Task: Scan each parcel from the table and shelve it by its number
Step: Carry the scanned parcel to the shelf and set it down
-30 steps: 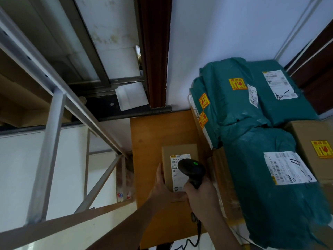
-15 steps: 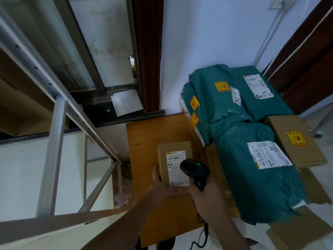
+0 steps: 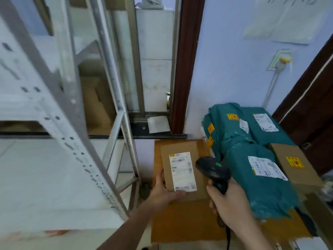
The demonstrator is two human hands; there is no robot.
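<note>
The small cardboard parcel (image 3: 182, 170) sits tilted over the left part of the wooden bench (image 3: 189, 221), label (image 3: 182, 171) up; the label's print is too blurred to read. The left hand (image 3: 164, 191) holds the parcel at its near left corner, thumb along the left edge and fingers under the near edge, so that corner is hidden. Just right of the parcel, the right hand (image 3: 229, 201) has a closed grip round the handle of a black scanner (image 3: 213, 169), whose head with a green light points toward the label; the handle is covered by the fingers and its cable runs out of view at the bottom. Further right of the parcel, teal bagged parcels (image 3: 259, 177) lie piled on the bench, with a brown box (image 3: 295, 165) beyond them, partly covered. Left of the parcel stands a grey metal shelf rack (image 3: 75, 134), blurred and cut off at the edges.
</note>
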